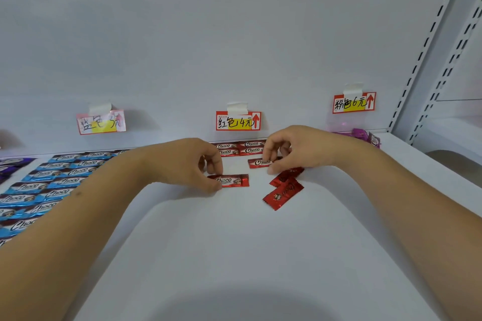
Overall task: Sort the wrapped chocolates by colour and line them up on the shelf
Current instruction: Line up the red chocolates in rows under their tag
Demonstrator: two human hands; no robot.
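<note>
On the white shelf (234,242), my left hand (198,161) pinches the left end of a red Choco bar (232,180) lying flat. My right hand (287,146) pinches the right end of another red bar (257,163), a little farther back. Behind them, several red bars (241,148) lie lined up against the back wall under the red price tag (238,120). Two red bars (283,190) lie face down and overlapping, just in front of my right hand. Blue bars (52,180) fill rows at the left.
A blue tag (101,122) and a pink tag (354,102) are taped to the back wall. Pink-purple wrappers (365,137) lie at the back right, dark purple ones (10,167) at the far left. A slotted upright (427,44) bounds the shelf on the right.
</note>
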